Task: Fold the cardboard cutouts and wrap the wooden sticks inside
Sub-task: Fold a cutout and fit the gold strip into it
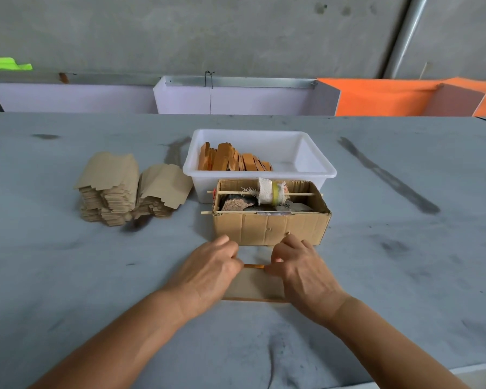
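Observation:
A flat cardboard cutout [254, 284] lies on the grey table between my wrists. My left hand [208, 272] and my right hand [302, 269] pinch its far edge, fingers curled, one at each end. An orange wooden stick [253, 266] shows in the gap between my fingers along that edge. Two stacks of unfolded cardboard cutouts [129, 189] stand to the left. More orange wooden sticks [233, 161] lean together in a white plastic tub [314, 167] further back.
A small open cardboard box [270, 228] stands just beyond my hands, with thin skewers across its top and a white cloth roll [270, 193] on one. Lilac and orange panels line the table's far edge under a concrete wall.

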Motion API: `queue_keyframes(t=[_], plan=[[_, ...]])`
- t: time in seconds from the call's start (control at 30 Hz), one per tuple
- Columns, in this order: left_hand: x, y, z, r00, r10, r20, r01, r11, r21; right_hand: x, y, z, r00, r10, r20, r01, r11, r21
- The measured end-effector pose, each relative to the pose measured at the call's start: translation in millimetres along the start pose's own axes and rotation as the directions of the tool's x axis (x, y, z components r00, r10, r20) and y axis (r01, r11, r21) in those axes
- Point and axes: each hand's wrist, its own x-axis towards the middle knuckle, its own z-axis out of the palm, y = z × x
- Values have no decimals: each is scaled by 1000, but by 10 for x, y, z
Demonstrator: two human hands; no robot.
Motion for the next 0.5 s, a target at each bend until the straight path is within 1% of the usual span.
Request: queue_keyframes(t=[0.03,0.07,0.1,0.13,0.2,0.27,0.37,0.43,0.47,0.5], plan=[[-11,-6,52,998,-59,-4,59,998,8,10,-21,9,1000,22,23,-21,1000,-11],[-7,-5,107,996,-90,-20,90,996,24,18,-50,9,997,44,61,-43,999,-24],[8,27,124,993,-120,7,120,992,44,23,-90,-10,996,59,73,-57,998,-31],[26,67,134,991,-131,17,130,990,55,16,-129,-35,995,68,79,-66,997,-30],[62,142,139,993,-120,20,119,991,63,-3,-173,-46,998,61,34,-60,998,-26],[78,163,124,988,-149,32,147,987,62,-14,-180,-45,998,65,8,-65,998,10],[87,142,142,987,-150,56,143,982,124,0,-159,-8,996,77,37,-76,997,-34],[77,120,151,986,-161,45,156,984,90,9,-110,10,991,95,90,-91,995,-48],[57,101,157,985,-172,29,170,984,54,1,-90,-1,991,112,80,-108,993,-45],[28,81,171,985,-174,9,174,985,15,-20,-59,-5,991,126,40,-125,992,-13]])
